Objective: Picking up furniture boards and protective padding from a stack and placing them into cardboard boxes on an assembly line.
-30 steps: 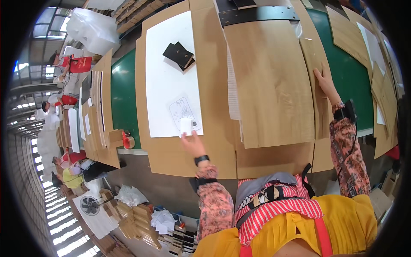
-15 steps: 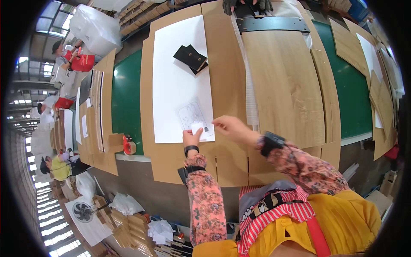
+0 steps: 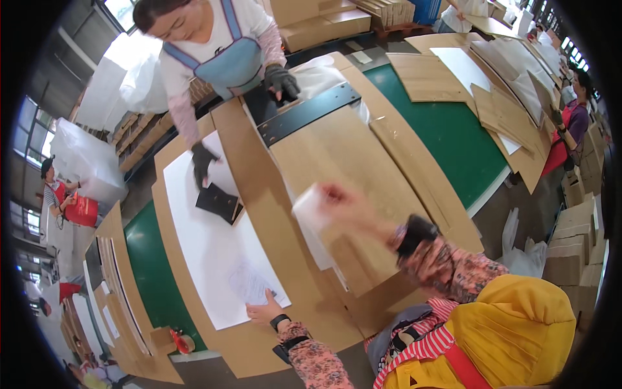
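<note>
My left hand (image 3: 262, 308) rests at the near end of a white panel (image 3: 194, 223), fingers spread over the edge of a clear plastic bag with a printed sheet (image 3: 249, 284). My right hand (image 3: 343, 206) is raised over a wood-grain panel (image 3: 343, 162) and blurred by motion. A small white piece (image 3: 310, 207), perhaps paper, is held in its fingers; its exact kind is smeared. Farther up the white panel lie black flat pieces (image 3: 219, 203). A dark metal strip with holes (image 3: 310, 115) runs across the far end of the wood-grain panel.
Opposite, a co-worker's gloved hand (image 3: 203, 162) reaches to the black pieces; the other gloved hand (image 3: 282, 83) is by the metal strip. Cardboard (image 3: 285, 240) lies under the panels on a green table (image 3: 149, 259). A red tape dispenser (image 3: 183, 341) sits left.
My view has swung, bringing the co-worker into sight. My right hand has gone from beside the bag to above the wood-grain panel, carrying the white piece. My left hand stays at the bag.
</note>
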A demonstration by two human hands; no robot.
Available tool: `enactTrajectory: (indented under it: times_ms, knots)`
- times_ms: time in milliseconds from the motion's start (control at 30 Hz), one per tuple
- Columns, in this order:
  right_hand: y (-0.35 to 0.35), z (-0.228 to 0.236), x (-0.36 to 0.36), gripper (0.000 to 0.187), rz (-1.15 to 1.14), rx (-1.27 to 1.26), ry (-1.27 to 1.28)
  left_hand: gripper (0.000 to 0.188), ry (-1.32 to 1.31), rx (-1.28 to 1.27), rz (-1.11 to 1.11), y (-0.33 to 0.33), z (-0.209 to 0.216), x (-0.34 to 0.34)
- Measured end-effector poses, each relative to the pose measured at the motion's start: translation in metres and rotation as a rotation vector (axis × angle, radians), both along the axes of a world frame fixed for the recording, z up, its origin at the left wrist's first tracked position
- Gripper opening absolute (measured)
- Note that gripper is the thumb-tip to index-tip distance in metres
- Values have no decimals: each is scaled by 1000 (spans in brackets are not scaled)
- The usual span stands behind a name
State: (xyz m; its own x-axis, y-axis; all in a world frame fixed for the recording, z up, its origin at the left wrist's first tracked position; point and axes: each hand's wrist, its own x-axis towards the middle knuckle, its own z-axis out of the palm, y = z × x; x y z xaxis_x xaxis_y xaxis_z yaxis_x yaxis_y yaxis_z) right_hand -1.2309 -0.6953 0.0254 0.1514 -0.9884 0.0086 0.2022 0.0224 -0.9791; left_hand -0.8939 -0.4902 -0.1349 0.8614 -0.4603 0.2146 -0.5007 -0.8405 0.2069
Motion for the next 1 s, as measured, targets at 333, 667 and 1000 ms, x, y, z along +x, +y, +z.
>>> enactTrajectory:
  times_ms: [333,667,1000]
  knots:
    - [-271,-93,-224,35,-403,-82,624,82,580,54,67,-23,-10,79]
    - [-273,-89,-238,16,-297,-59,677,54,1079,-505,17,-6,160,-99]
    - [-226,-34,-274,13,-199,-491,658,73,1440,-584,-515,-124,158,-280]
